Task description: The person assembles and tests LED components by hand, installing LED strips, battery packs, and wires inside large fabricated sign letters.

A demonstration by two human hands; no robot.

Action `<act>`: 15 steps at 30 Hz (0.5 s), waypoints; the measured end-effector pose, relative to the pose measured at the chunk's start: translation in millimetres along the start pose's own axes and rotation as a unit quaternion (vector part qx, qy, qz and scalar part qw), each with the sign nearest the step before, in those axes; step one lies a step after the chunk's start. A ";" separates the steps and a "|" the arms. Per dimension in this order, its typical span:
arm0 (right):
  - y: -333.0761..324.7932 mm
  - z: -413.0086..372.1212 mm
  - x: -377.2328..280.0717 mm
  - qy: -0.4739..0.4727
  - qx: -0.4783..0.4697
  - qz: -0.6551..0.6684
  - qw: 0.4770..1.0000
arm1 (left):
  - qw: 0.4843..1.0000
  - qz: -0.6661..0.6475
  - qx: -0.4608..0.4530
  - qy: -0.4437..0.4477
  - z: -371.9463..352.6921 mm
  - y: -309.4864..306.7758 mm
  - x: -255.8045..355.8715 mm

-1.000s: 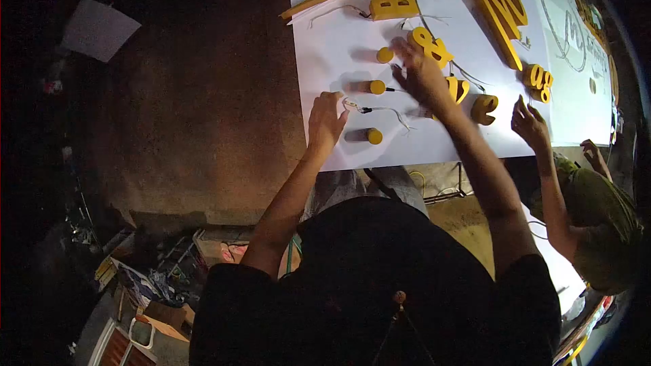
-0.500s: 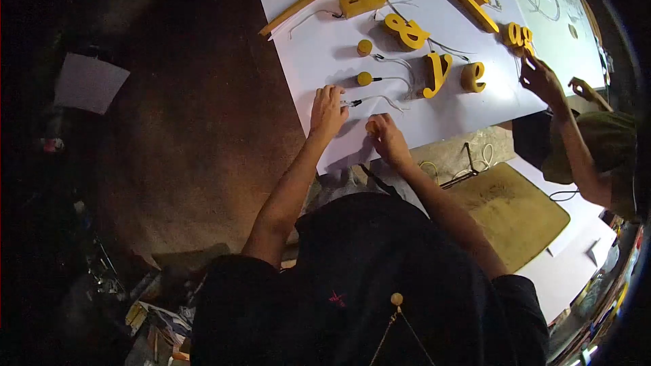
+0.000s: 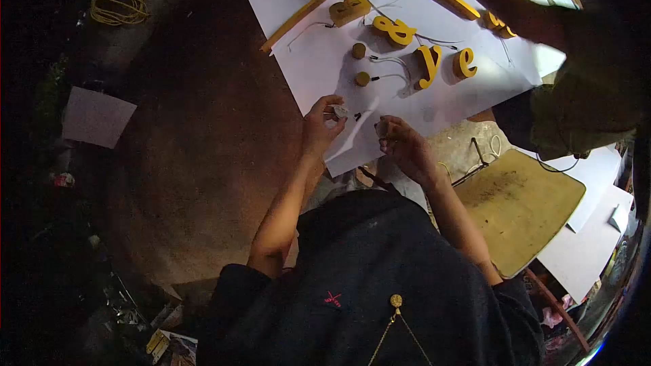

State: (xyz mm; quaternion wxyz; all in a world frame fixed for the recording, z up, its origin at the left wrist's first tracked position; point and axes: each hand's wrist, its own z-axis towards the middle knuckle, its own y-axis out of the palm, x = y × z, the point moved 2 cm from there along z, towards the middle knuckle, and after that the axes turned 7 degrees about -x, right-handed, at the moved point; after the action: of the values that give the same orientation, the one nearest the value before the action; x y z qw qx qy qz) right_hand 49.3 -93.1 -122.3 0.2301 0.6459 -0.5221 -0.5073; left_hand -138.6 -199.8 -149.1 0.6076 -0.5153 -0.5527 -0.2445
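Grip: your left hand [image 3: 317,129] pinches a pale disc [image 3: 340,112]; your right hand [image 3: 411,156], a cap [image 3: 384,129] | Place: apart, over the sheet's [image 3: 451,103] near corner | Care: steady both, keeping the black tip [image 3: 358,116] untrapped.

Two discs [image 3: 363,79] left of letter y [image 3: 428,66] on the sheet [image 3: 468,99], letter e [image 3: 461,64] at right, ampersand [image 3: 395,31] behind

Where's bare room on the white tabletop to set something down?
White tabletop: one bare patch between yellow y, yellow e, right hand and near edge; another between left edge, yellow discs and left hand. Crowded: discs to y, where wires lie.
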 end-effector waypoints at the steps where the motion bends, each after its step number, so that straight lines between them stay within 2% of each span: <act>1: 7.2 -1.6 -0.4 -0.012 -0.034 0.028 0.999 | 0.998 -0.061 0.006 -0.008 -3.7 -5.7 10.5; 2: 15.8 -3.8 -1.9 -0.016 -0.036 0.027 0.999 | 0.992 -0.122 0.012 -0.017 -7.3 -10.7 19.9; 4: 40.7 -8.1 -7.1 -0.036 -0.082 0.064 0.994 | 0.992 -0.129 0.010 0.007 -14.8 -22.0 36.0; 8: 89.4 -16.3 -21.9 -0.048 -0.137 0.048 0.988 | 0.985 -0.163 0.010 0.054 -29.6 -43.6 79.5; 11: 114.5 -20.3 -30.9 -0.075 -0.157 -0.006 0.985 | 0.981 -0.157 0.012 0.117 -39.8 -59.1 111.7; 13: 127.0 -25.0 -39.3 -0.106 -0.173 -0.101 0.974 | 0.978 -0.167 0.020 0.124 -47.3 -67.3 132.2; 15: 135.7 -27.0 -45.9 -0.116 -0.176 -0.127 0.969 | 0.954 -0.236 0.015 0.182 -52.0 -75.2 140.2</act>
State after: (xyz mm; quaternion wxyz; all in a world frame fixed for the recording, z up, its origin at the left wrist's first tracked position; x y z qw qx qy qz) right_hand 16.3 -105.0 19.3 0.2118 0.5927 -0.3618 -0.6878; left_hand -144.2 -234.5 14.6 0.6306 -0.3080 -0.5417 -0.4627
